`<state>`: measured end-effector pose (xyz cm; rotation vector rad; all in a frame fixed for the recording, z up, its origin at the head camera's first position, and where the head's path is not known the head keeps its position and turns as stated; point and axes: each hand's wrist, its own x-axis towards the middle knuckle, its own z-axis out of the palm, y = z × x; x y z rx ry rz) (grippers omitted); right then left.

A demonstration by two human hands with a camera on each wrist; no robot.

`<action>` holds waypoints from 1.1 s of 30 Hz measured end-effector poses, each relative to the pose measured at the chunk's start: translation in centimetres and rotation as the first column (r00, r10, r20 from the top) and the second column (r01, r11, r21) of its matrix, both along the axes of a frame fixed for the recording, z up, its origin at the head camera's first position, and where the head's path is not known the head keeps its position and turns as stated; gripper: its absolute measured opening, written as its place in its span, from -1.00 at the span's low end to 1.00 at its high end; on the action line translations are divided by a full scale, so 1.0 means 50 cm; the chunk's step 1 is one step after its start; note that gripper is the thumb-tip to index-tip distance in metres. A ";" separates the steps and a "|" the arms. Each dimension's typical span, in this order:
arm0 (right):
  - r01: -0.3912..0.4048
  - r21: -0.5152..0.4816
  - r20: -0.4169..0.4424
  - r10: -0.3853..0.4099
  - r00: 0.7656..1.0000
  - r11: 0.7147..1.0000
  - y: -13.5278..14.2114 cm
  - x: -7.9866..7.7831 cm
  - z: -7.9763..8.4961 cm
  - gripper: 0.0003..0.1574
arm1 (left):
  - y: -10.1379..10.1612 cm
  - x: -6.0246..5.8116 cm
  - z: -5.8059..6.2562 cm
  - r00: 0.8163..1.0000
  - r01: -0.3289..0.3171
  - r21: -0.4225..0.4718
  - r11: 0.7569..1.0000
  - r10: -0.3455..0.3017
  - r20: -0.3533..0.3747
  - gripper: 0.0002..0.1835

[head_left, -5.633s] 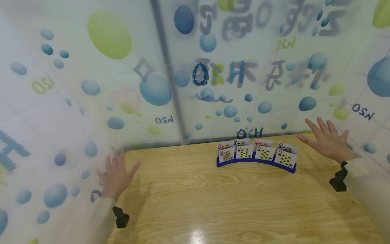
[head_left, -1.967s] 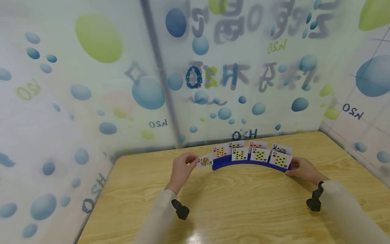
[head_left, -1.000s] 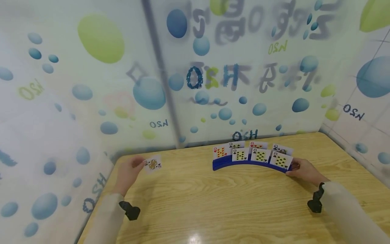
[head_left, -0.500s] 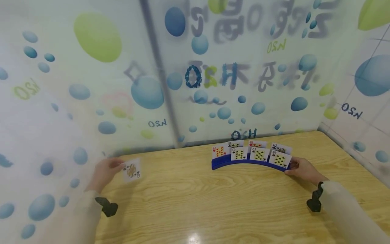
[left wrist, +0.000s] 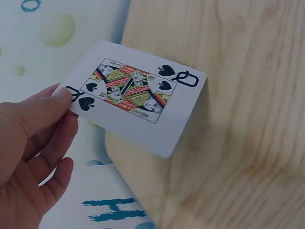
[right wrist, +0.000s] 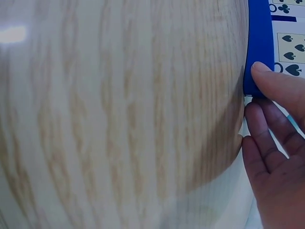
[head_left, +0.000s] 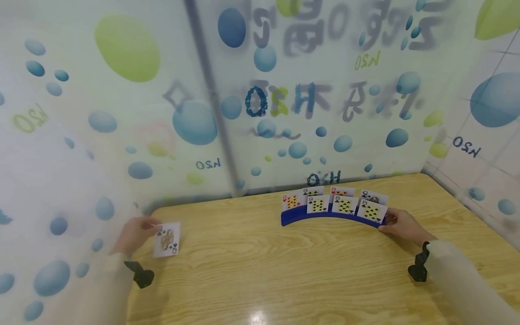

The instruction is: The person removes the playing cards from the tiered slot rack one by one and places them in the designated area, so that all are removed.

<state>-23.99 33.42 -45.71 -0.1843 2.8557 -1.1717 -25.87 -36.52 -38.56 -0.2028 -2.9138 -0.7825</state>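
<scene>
At the table's left edge my left hand (head_left: 132, 234) pinches a queen of spades (head_left: 167, 240) at one corner, thumb on its face. In the left wrist view the card (left wrist: 126, 93) is face up and tilted, overlapping the table's corner. A curved blue card holder (head_left: 294, 216) stands toward the back right with two rows of playing cards. Its front row has black number cards (head_left: 345, 205); a red heart card (head_left: 291, 201) shows at the back left. My right hand (head_left: 406, 227) holds the holder's right end, thumb on the blue rail (right wrist: 259, 43).
The wooden table (head_left: 260, 266) has a rounded left corner. Behind it hangs a pale curtain (head_left: 252, 135) printed with blue and green bubbles, continuing along both sides. A black camera band sits on each wrist.
My left hand took the queen of spades from the holder's front left slot and carried it left to the table's edge, turning it lower. My right hand came to the holder's right end and stays.
</scene>
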 end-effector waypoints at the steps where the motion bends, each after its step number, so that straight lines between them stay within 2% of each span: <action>1: 0.001 0.003 -0.001 -0.001 1.000 1.000 0.000 0.000 0.000 -0.36 | 0.000 -0.002 -0.009 1.000 -0.010 0.001 1.000 0.010 -0.017 -0.81; 5: 0.012 0.014 -0.007 -0.012 1.000 1.000 -0.002 0.000 0.002 -0.35 | 0.004 -0.012 -0.041 0.997 -0.065 -0.003 0.998 0.064 -0.053 -0.80; 11: 0.023 0.015 -0.012 -0.023 1.000 1.000 -0.005 0.000 0.003 -0.36 | 0.017 -0.012 -0.074 0.983 -0.182 0.051 0.982 0.183 -0.016 -0.74; 17: 0.027 0.016 -0.015 -0.027 1.000 1.000 -0.002 -0.001 -0.005 -0.39 | 0.024 -0.014 -0.112 0.961 -0.277 0.042 0.960 0.277 0.001 -0.73; 20: 0.030 0.013 -0.014 -0.030 0.999 0.999 0.000 -0.001 -0.009 -0.38 | 0.022 -0.017 -0.127 0.960 -0.279 0.022 0.960 0.278 0.032 -0.72; 24: 0.031 0.008 -0.018 -0.030 0.999 0.999 0.001 -0.001 -0.012 -0.38 | 0.021 -0.020 -0.123 0.960 -0.261 -0.045 0.964 0.264 0.096 -0.69; 26: 0.029 0.010 -0.020 -0.029 0.999 1.000 0.001 -0.002 -0.013 -0.37 | 0.025 -0.016 -0.123 0.957 -0.266 -0.067 0.962 0.272 0.099 -0.69; 33: 0.027 0.012 -0.025 -0.026 0.999 1.000 -0.001 -0.002 -0.012 -0.40 | 0.038 -0.005 -0.157 0.946 -0.324 -0.047 0.945 0.323 -0.023 -0.75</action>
